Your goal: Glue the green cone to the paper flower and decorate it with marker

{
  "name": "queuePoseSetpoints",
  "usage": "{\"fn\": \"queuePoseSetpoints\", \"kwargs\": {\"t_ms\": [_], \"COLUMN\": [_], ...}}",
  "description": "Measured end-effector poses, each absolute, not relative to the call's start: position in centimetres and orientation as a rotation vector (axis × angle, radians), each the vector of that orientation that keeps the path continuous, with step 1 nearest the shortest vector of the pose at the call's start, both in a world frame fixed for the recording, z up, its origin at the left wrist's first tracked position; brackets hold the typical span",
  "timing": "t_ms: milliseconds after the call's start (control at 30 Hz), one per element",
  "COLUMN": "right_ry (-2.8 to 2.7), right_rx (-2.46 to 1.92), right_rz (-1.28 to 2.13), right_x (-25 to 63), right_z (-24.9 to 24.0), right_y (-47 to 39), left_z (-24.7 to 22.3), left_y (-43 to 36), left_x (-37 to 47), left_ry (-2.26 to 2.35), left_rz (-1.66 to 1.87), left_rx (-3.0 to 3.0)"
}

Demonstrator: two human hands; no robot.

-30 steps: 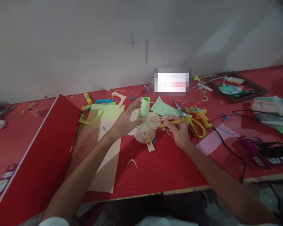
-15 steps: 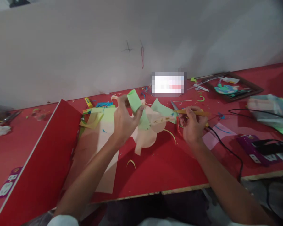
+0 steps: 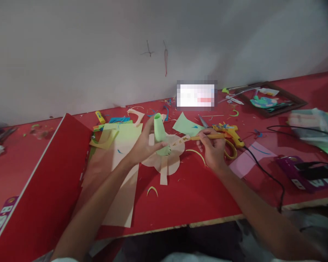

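Observation:
In the head view, my left hand grips a rolled green paper tube, its fingers partly hidden behind it. The tube stands over a pale peach paper flower with rounded petals and a strip at its lower side. My right hand is closed round a yellow-orange pen-like tool, whose tip points left at a pale strip with small gold markings. Scissors lie partly behind my right hand, beside a yellow glue gun.
Peach sheets and a tall red board are on the left. Green paper lies behind the flower, a pink sheet and purple box at right. A black cable crosses the red table.
The green tube is now more upright and lower over the flower. My right hand has moved left and down with the tool, uncovering the glue gun and scissors handle.

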State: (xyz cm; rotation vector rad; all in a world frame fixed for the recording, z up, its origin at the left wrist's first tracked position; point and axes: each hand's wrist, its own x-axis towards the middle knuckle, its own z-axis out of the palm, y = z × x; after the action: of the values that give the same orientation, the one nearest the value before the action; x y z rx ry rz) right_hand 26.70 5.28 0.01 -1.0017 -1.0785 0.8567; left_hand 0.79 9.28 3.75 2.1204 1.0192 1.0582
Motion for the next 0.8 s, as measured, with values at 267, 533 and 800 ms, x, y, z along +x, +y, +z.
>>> {"fn": "queuePoseSetpoints", "kwargs": {"t_ms": [267, 533, 800], "right_ry": [-1.07, -1.36, -1.692], "right_rx": [-1.019, -1.1, -1.083], "right_rz": [0.849, 1.011, 1.157], "right_x": [26.8, 25.9, 24.2], "right_z": [0.2, -1.1, -1.4], "right_y": [5.3, 5.7, 6.2], "left_z": [3.0, 1.7, -0.5], "left_y": [10.3, 7.5, 3.3], "left_x": [1.7, 0.7, -0.9], "left_ry": [1.097, 1.273, 1.061], "left_rz": [1.025, 1.611, 0.63], "left_rx": [1.837, 2.225, 2.994]}}
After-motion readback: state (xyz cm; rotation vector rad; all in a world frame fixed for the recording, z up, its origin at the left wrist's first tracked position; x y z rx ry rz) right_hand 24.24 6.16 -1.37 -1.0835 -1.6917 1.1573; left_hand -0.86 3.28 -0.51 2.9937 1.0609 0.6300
